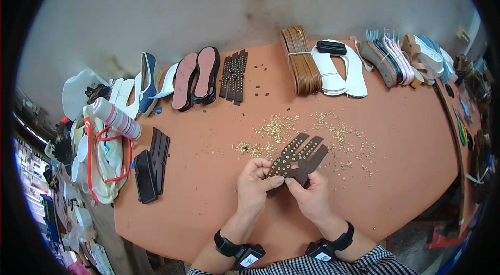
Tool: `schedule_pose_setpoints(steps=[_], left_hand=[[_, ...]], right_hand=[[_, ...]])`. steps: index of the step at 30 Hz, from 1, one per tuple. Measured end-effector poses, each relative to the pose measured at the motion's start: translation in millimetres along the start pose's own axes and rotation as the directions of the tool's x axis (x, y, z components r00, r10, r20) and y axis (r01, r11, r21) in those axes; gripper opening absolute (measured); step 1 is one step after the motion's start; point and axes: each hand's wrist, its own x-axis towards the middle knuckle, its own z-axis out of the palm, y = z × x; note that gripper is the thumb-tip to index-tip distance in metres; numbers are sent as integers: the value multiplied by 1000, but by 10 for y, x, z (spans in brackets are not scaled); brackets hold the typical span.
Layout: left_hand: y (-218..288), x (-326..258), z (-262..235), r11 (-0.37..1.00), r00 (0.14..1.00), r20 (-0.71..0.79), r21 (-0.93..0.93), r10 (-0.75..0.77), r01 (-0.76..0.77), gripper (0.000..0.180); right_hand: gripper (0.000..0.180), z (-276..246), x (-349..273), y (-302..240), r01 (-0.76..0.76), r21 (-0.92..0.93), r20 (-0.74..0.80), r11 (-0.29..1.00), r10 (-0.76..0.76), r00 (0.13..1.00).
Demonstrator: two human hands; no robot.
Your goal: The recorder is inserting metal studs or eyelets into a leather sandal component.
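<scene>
Between my hands is a dark brown strappy shoe upper (301, 158), held a little above the table. Gold studs fill rows on its left straps, while the right-hand strap shows bare holes. My left hand (255, 181) pinches the lower left edge, thumb on top. On the lower right part, my right hand (311, 194) grips with thumb and fingers closed. Loose gold studs (341, 137) lie scattered just beyond the upper, with a denser pile (278, 128) to the left.
A studded brown upper (233, 76) lies at the back near pink-topped soles (183, 80). Brown strips (301, 61), white cutouts (355, 74) and bundled soles (398, 59) line the far edge. At left are a phone (146, 177), plain brown pieces (160, 155), a striped cup (117, 118) and a bag (109, 165).
</scene>
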Motion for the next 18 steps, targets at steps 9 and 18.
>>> schedule_pose_setpoints(steps=[9,18], left_hand=[[-23,32,-58,999,999,27,-25,-43,44,25],[1,92,-109,987,987,62,-53,-148,152,24]], right_hand=[[21,-23,-9,-26,-11,-118,61,993,18,998],[22,-27,31,41,-143,97,46,985,139,989]])
